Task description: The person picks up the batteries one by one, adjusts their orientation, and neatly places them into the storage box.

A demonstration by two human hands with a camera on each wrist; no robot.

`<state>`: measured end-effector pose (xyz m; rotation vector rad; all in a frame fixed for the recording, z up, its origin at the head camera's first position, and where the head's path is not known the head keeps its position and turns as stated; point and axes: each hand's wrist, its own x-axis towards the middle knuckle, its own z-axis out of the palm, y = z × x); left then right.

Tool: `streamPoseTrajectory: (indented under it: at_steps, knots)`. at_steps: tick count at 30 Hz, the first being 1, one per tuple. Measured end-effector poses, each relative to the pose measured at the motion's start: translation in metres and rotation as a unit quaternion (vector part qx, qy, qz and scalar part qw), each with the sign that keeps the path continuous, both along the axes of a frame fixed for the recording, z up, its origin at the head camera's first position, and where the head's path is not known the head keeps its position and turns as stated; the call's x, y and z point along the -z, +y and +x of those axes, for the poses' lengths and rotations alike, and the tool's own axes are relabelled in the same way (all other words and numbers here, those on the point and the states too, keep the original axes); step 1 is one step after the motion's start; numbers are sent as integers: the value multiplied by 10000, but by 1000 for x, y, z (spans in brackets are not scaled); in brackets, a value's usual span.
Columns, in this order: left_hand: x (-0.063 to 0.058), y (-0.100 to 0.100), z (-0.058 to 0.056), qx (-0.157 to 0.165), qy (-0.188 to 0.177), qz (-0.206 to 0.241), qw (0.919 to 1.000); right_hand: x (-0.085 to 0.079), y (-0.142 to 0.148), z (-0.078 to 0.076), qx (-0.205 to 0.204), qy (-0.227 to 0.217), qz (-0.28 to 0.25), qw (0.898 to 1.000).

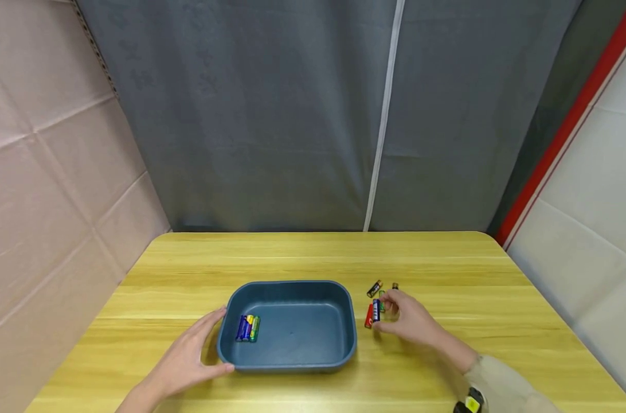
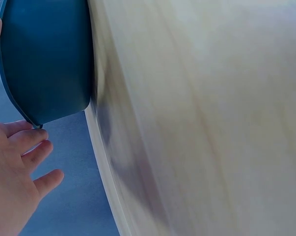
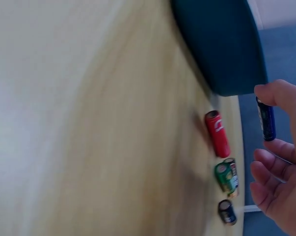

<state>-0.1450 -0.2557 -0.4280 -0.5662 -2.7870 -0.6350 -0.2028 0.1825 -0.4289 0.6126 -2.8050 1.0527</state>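
A dark blue plastic bin (image 1: 292,366) sits on the table, with several blue, yellow and green batteries (image 1: 248,328) side by side at its left end. My left hand (image 1: 189,353) rests at the bin's left side, fingers and thumb spread along the rim with the thumb at the near corner. Right of the bin, my right hand (image 1: 408,318) pinches a dark blue battery (image 3: 266,119) by its ends between thumb and finger, raised above the table in the right wrist view. Close by lie a red battery (image 3: 217,133), a green battery (image 3: 225,177) and black batteries (image 1: 375,288).
The light wooden table (image 1: 437,258) runs back to a grey curtain (image 1: 272,115). Pale cloth walls (image 1: 50,189) stand at left and right, the right one edged in red. A black wristband with a yellow face (image 1: 472,403) is on the right wrist.
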Motion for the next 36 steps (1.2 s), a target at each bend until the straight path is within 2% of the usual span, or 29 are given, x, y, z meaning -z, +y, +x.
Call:
streamPoseTrajectory:
  at_steps: [9,18,29,36]
  knots:
    - [1,1,-3,-26,-75,-26,10000,-23,-16,-12,-58,64,-46,10000]
    - [-1,2,-3,-41,-119,-6,9999,-42,-52,-24,-220,148,-170,9995]
    - [0,1,-4,11,-72,-13,10000,-49,-107,-31,-370,-80,-411,9984]
    - [1,0,-3,-2,-37,-6,10000,-49,-136,-29,-711,-211,-447,9962]
